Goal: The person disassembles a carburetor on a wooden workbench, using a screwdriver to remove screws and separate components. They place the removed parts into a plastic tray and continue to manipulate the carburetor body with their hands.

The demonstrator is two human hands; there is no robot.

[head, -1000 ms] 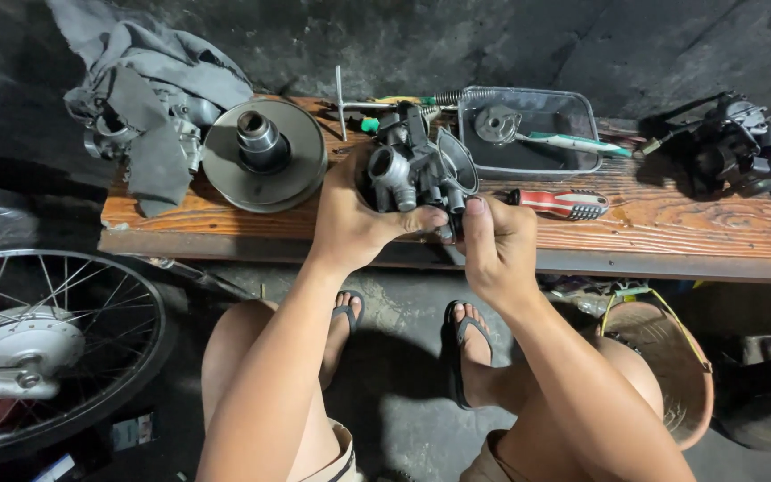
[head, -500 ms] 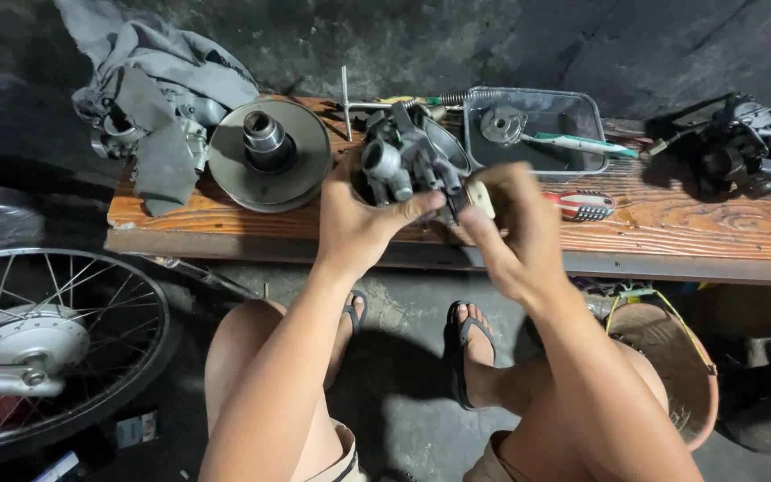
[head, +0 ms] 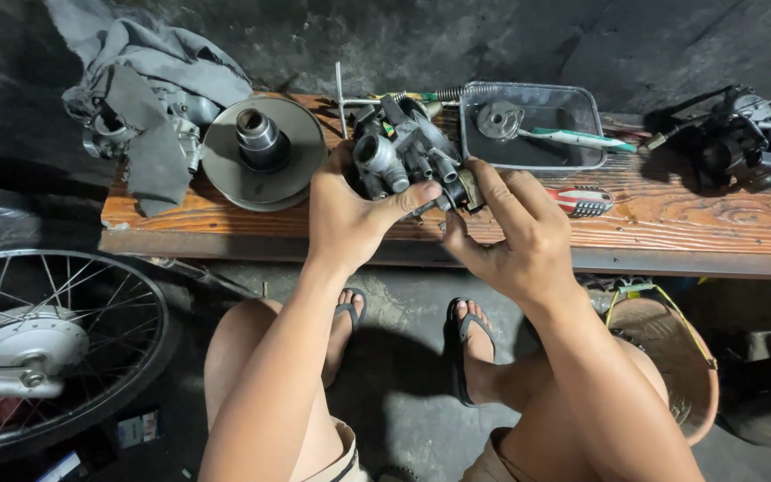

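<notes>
Left hand: left hand (head: pixel 350 214) grips a grey metal carburetor (head: pixel 401 156) held over the wooden bench (head: pixel 689 228).
Right hand: right hand (head: pixel 515 234) pinches a small part at the carburetor's right side.
Hidden: fingers cover that part.
Edges: clutch disc (head: pixel 265 152) left; plastic tray (head: pixel 533 125) and screwdriver (head: pixel 586 201) close right.

Dull grey metal carburetor (head: pixel 403 161); rough, worn wooden bench (head: pixel 698 228).

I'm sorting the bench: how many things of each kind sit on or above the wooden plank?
Carburetor, held in left hand and right hand: 1
Clutch pulley: 1
Grey rag: 1
Clear tray: 1
Red-handled screwdriver: 1
Dark engine part: 1
Total: 6
</notes>
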